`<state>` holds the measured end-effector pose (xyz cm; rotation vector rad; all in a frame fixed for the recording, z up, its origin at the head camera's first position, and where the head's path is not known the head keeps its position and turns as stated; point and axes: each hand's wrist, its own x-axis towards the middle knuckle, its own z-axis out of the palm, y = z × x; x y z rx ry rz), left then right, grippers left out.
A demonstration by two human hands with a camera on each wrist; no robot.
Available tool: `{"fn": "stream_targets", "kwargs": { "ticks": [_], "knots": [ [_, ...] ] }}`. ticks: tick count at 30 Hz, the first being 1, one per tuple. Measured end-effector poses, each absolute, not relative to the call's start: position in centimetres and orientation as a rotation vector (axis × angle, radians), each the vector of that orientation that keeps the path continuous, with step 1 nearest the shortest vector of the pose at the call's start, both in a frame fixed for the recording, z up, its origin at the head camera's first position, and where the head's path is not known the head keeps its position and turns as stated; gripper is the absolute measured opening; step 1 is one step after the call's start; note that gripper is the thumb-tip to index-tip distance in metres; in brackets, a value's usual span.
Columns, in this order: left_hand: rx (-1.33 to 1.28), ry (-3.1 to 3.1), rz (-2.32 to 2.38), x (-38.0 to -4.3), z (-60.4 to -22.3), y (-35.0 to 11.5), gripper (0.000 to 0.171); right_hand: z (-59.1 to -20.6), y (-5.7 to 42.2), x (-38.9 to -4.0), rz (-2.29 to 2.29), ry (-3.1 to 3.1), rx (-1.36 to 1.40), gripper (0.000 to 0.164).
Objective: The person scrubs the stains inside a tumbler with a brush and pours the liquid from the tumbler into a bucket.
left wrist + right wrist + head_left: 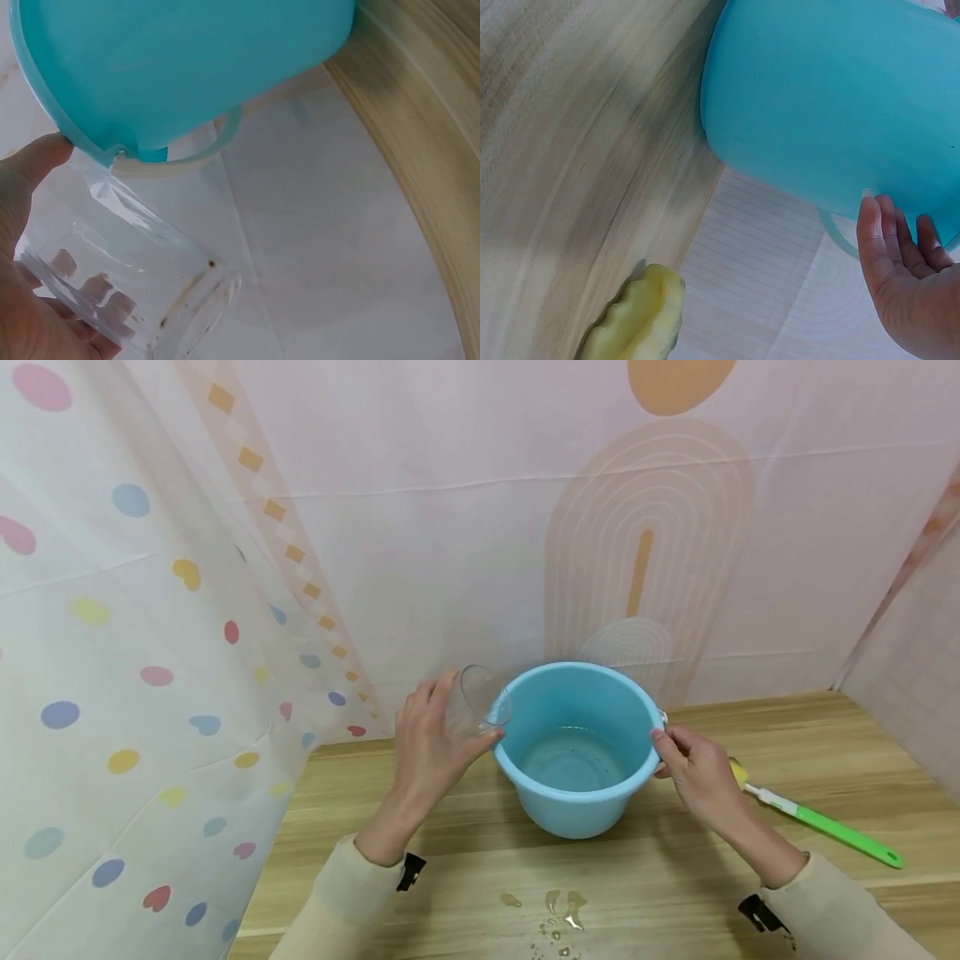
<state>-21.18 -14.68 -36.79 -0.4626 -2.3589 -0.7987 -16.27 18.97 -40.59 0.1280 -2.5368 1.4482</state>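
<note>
A light blue bucket (pixel 576 814) stands on the wooden table with shallow, clear water (pixel 573 760) in its bottom. My left hand (pixel 431 735) grips a clear, see-through cup (pixel 142 255), tilted beside the bucket's left rim. Brown specks mark one end of the cup in the left wrist view, and the left thumb touches the bucket's edge there. On the right side, my right hand (pixel 697 768) holds the bucket's rim, thumb on top and fingers against the outer wall. A pale bucket handle (pixel 180 161) hangs behind; part of it is hidden.
To the right lies a brush with a green handle (pixel 847 837) and a yellow sponge head (pixel 641 315). Small puddles (pixel 562 910) wet the table (pixel 337 827) in front of the bucket. Patterned curtains (pixel 420 560) hang behind and to the left.
</note>
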Motion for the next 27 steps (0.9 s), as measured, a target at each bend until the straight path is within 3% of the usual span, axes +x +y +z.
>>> {"fn": "stream_targets", "kwargs": {
  "ticks": [27],
  "knots": [
    [-0.347,-2.223,-0.966,-19.4,-39.0,-17.0,0.101,-40.7,19.1,-16.4,1.425,-2.552,0.139,0.044]
  ]
}}
